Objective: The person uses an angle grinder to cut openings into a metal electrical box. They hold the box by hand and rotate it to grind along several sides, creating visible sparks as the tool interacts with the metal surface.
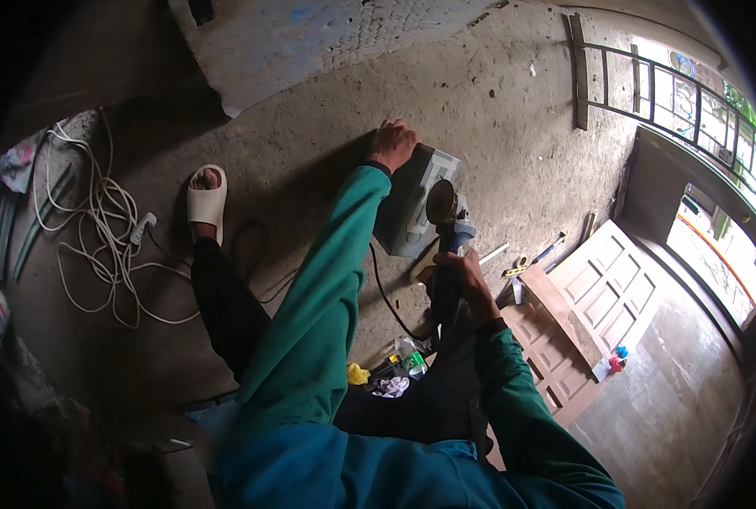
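Note:
My left hand [395, 144] grips the upper left edge of a grey-green box [399, 229] with a pale label panel, which lies on the concrete floor. My right hand [463, 276] is wrapped round the body of an angle grinder [452, 227], held upright with its disc [441, 202] over the box's right side. A black cord [378, 280] hangs below the box. My left foot in a cream sandal [204, 208] is left of the box; the right sandal [422, 265] is partly hidden behind the grinder.
Coiled white extension cord [115, 229] with a socket strip [143, 227] lies at left, a rough slab [276, 51] at top. Panelled doors [607, 280], tools [547, 254] and a metal railing [641, 85] are at right. Small packages and bottles [407, 360] lie low centre.

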Demonstrator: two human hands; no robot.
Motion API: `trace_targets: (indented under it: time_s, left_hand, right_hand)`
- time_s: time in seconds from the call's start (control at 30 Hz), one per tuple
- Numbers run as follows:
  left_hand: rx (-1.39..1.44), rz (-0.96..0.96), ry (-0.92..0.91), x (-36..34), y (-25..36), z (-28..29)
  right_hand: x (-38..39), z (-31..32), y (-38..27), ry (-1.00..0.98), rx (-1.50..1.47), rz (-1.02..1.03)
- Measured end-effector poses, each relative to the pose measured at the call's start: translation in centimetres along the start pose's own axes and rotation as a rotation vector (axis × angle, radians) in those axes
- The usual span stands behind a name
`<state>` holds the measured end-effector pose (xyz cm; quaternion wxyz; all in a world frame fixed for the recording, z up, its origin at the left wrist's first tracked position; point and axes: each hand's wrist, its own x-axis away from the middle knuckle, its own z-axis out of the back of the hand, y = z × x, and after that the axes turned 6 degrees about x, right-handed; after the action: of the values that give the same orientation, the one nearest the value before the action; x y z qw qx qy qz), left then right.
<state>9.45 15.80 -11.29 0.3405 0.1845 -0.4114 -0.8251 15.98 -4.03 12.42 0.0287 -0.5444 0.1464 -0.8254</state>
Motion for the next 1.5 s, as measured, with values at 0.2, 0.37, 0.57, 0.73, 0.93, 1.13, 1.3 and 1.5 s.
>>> trace_targets:
  time_s: [0.2,0.37,0.57,0.73,0.93,1.13,1.3,1.5]
  left_hand:
    - [0.009,-0.017,0.015,-0.9,1.0,0.0]
    - [0.002,-0.005,-0.005,0.3,-0.1,0.2]
    - [-0.036,0.010,-0.022,-0.1,0.1,0.1]
    - [-0.037,-0.003,-0.048,-0.3,0.6,0.0]
    - [-0.057,-0.007,-0.001,0.1,0.0,0.1]
    - [-0.056,-0.013,-0.049,-0.4,1.0,0.3]
    - [-0.051,-0.022,-0.020,-0.4,0.7,0.2]
    - [-0.036,0.046,-0.057,1.0,-0.1,1.9]
  right_hand:
    - [-2.5,2.1,3.3,0.064,0.237,0.322]
    - [-1.0,0.4,0.7,0.001,0.135,0.128]
    - [-1.0,0.6,-0.4,-0.037,0.075,0.074]
    - [-2.0,1.7,1.2,-0.073,0.032,0.196]
    - [-2.0,1.0,0.1,-0.082,-0.025,0.075]
    - [-1.1,0.6,-0.7,-0.053,-0.102,0.173]
    - [-2.5,1.8,1.1,-0.031,0.303,0.243]
    - [1.5,-1.2,-0.5,-0.018,0.039,0.081]
